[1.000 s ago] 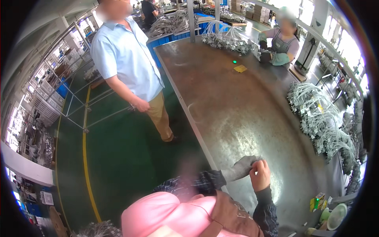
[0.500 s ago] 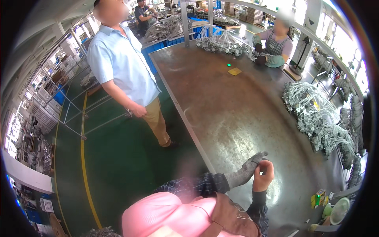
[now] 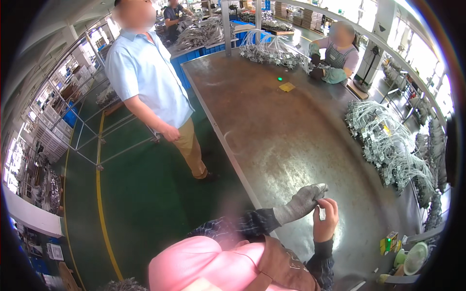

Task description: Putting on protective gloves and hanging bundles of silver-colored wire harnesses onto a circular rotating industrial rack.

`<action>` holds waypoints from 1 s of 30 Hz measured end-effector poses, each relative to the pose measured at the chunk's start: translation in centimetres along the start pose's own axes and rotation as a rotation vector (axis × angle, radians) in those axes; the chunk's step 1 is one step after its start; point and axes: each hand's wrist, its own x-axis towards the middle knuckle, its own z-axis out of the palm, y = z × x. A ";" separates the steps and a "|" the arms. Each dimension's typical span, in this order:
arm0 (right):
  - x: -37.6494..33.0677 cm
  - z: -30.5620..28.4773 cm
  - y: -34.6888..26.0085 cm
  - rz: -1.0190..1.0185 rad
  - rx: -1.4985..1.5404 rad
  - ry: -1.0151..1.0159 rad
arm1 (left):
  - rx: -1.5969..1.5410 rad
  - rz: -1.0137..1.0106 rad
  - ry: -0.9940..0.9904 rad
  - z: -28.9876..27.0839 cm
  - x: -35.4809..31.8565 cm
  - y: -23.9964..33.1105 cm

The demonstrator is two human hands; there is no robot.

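"Grey glove (image 3: 290, 209) on the left hand (image 3: 313, 193), lower right of the frame. Is it gripping anything?"

"Cannot tell; its fingers look close together. The bare right hand (image 3: 326, 224) is just beside it, thumb and fingers curved with a gap between, fingertips up at the glove."

"Pinching it?"

"Cannot tell either. Bare skin probably feels cloth better."

"And the white wires (image 3: 388, 140), heaped at the right of the worktop (image 3: 272, 126)?"

"Perhaps placed along that edge to stay away from the hands."
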 end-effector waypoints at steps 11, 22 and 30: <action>-1.8 0.7 3.5 0.164 0.100 -0.101 | 0.514 0.054 -0.205 0.3 -0.8 0.7; -3.5 1.0 3.9 0.181 0.127 -0.190 | 0.402 -0.095 -0.356 0.6 -2.6 -2.5; -6.2 -0.9 4.9 0.198 -0.003 0.005 | 0.178 -0.115 -0.353 2.6 -2.8 -1.8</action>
